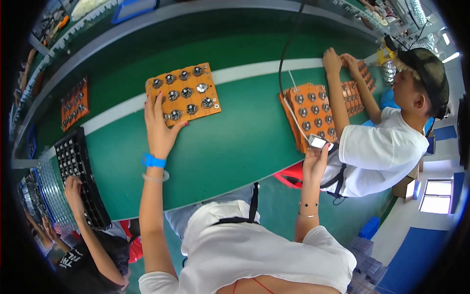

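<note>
Head view, left hand (160, 128) splayed over orange board (197, 99)

L head cam, wide fisheye, dwn at bench (230, 152)

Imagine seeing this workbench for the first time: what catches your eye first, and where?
First is probably the flat orange board studded with round silvery parts, left of centre on the green tabletop, the left hand touching its left side. Next comes, toward the right, the small white rectangular device in the right hand, by a stack of orange boards.
</note>
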The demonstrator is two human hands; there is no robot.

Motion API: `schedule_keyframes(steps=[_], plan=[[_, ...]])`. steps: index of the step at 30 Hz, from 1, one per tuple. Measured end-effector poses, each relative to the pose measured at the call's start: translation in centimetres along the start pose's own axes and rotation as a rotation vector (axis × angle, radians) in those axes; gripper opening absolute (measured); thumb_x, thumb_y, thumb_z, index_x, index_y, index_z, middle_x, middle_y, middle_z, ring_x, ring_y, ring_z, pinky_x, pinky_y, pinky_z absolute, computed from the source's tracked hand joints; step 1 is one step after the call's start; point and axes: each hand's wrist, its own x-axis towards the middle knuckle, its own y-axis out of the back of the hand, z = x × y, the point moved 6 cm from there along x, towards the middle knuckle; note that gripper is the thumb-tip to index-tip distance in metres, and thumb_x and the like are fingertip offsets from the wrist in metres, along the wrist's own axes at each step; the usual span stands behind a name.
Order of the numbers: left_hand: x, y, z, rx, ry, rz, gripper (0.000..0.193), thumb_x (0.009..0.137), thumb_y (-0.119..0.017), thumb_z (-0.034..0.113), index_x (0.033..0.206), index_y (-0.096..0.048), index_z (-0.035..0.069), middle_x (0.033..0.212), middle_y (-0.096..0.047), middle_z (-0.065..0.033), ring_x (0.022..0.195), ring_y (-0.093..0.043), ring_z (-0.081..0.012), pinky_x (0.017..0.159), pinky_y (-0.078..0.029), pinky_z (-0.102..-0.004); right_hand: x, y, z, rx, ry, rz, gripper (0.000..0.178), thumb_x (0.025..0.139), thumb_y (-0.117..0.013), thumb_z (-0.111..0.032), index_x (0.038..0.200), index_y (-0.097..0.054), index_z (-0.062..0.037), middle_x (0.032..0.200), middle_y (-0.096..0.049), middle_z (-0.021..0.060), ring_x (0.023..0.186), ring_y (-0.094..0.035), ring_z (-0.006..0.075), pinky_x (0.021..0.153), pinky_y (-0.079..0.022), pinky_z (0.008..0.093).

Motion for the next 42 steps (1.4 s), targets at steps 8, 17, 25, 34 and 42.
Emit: schedule_keyframes(steps=[8,17,25,34,42], plan=[[11.2,-5.5,-2.5,0.129,-0.002,0.093,0.089,0.065,-0.08,0.029,0.135,-0.032,0.005,0.128,-0.041,-0.0283,0.122,-0.037,-0.0419,0.104,-0.031,-0.043,1.1,-0.2,0.4,0.072,0.047,-0.148,0.041,0.094,-0.048,-0.031,0.125,-0.044,-0.0057,0.124,-0.05,0.0073,0.114,-0.048,0.0209,0.098,-0.035,0.0362],[7.5,-19.0,14.9,-0.608,-0.331,-0.464,0.033,0.093,-0.042,0.028,0.098,-0.059,0.0,0.098,-0.06,-0.0191,0.093,-0.057,-0.0326,0.085,-0.044,-0.0404,1.2,1.4,0.4,0.13,-0.002,-0.16,0.043,0.092,-0.052,-0.033,0.127,-0.045,-0.0087,0.124,-0.052,0.0055,0.111,-0.049,0.0187,0.094,-0.039,0.0331],[5.2,-26.1,19.9,-1.068,-0.019,-0.801,0.018,0.083,-0.061,0.012,0.085,-0.063,-0.005,0.063,-0.059,-0.0094,0.051,-0.047,-0.0095,0.048,-0.044,-0.0268,1.4,0.5,0.4,0.064,-0.097,-0.195,0.038,0.088,-0.059,-0.033,0.116,-0.052,-0.0089,0.1,-0.061,0.0025,0.087,-0.055,0.0142,0.08,-0.045,0.0285],[4.6,-27.8,20.3,-1.052,0.081,-0.783,0.018,0.072,-0.067,0.011,0.069,-0.063,-0.006,0.064,-0.063,-0.0144,0.065,-0.063,-0.0208,0.057,-0.051,-0.037,3.4,1.4,-1.2,-0.025,-0.141,-0.381,0.051,0.092,-0.051,-0.036,0.13,-0.041,-0.0027,0.126,-0.051,0.0091,0.114,-0.048,0.0218,0.101,-0.036,0.0359],[2.0,-21.9,20.0,-1.588,0.353,-0.997,0.016,0.085,-0.058,0.007,0.098,-0.056,-0.002,0.093,-0.062,-0.007,0.084,-0.063,-0.018,0.073,-0.054,-0.0315,3.0,1.1,-1.3,-0.124,-0.104,-0.456,0.051,0.092,-0.052,-0.036,0.128,-0.042,-0.001,0.124,-0.051,0.0092,0.115,-0.046,0.0223,0.101,-0.034,0.0356]])
